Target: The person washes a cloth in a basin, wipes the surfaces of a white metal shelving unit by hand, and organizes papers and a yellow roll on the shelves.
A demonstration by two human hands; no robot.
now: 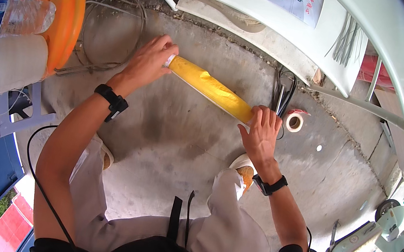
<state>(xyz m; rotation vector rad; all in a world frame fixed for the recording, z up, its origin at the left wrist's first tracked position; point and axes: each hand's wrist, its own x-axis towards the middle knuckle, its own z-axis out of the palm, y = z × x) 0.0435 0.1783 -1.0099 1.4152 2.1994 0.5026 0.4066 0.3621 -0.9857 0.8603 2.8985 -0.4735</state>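
A long yellow roll (211, 86), with a crinkled, shiny surface and a whitish left end, stretches between my two hands above the concrete floor. It slants down from left to right. At its whitish end my left hand (152, 56) is closed, fingers curled over the top. Around the other end my right hand (263, 136) is wrapped, its thumb along the near side. Just right of that hand, a small roll of tape (294, 122) with a reddish tail lies on the floor.
Orange discs (59, 16), a clear plastic bottle (28, 17) and looped cable (113, 31) are at the left. A white metal frame (275, 37) with a poster and thin wires (345, 43) spans the far side. Black cables (288, 89) hang near the tape. A pale green scooter (359, 240) stands lower right.
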